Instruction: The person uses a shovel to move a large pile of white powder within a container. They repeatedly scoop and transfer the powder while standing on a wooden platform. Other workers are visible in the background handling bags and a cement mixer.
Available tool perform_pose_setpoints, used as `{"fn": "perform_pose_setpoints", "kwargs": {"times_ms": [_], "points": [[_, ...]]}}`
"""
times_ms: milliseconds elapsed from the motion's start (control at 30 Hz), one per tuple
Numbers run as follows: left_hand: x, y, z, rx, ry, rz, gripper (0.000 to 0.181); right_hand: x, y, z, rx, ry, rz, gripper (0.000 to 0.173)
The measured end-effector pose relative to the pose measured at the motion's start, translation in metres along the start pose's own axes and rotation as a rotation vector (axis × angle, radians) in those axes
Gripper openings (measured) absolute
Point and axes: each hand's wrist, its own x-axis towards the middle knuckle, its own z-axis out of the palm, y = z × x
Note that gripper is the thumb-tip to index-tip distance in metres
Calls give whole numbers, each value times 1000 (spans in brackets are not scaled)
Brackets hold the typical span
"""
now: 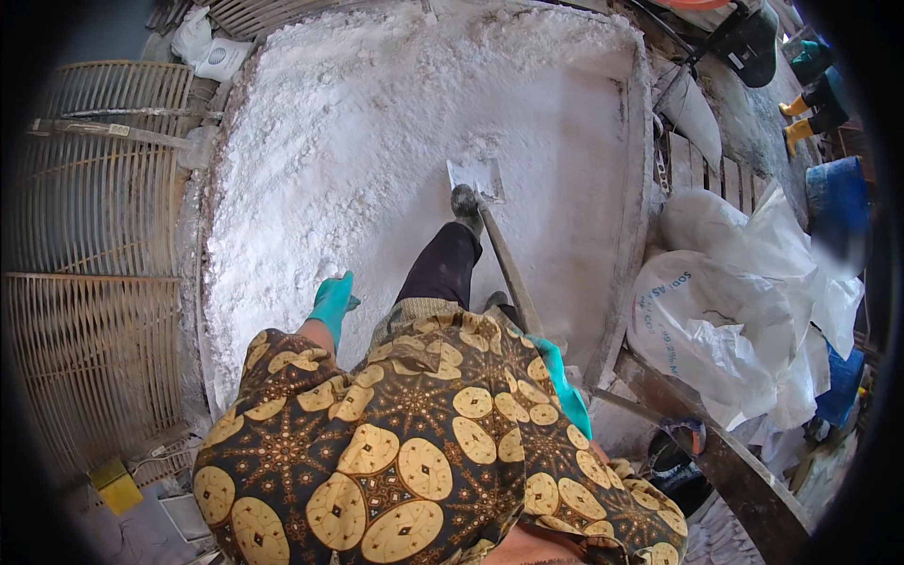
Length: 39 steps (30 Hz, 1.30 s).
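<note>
A shovel stands with its wooden handle (507, 265) slanting up towards me. Its pale metal blade (477, 175) lies on white powder (367, 141) inside a low-walled pit. My right hand (561, 385), in a teal rubber glove, is at the upper end of the handle and grips it; the patterned shirt hides part of the hand. My left hand (333, 300), gloved in the same teal rubber, hangs over the powder with the thumb apart and nothing seen in it. One dark, powder-dusted boot (465, 205) rests beside the blade.
A concrete rim (628, 233) bounds the pit on the right. Beyond it lie white plastic sacks (720, 311), a blue drum (837, 205) and a wooden beam (734, 459). Slatted panels (99, 205) run along the left. Another person in yellow boots (798, 134) stands at far right.
</note>
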Motion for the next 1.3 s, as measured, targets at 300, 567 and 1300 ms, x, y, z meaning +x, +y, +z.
{"fn": "perform_pose_setpoints", "kwargs": {"times_ms": [300, 567, 1300], "points": [[19, 95, 33, -218, -169, 317, 60, 42, -25, 25, 178, -10, 104, 26], [29, 43, 37, -188, -168, 194, 62, 132, -32, -49, -107, -89, -96, 34], [-48, 142, 263, -99, -950, 24, 45, -89, -32, 3, 288, 232, 158, 47]]}}
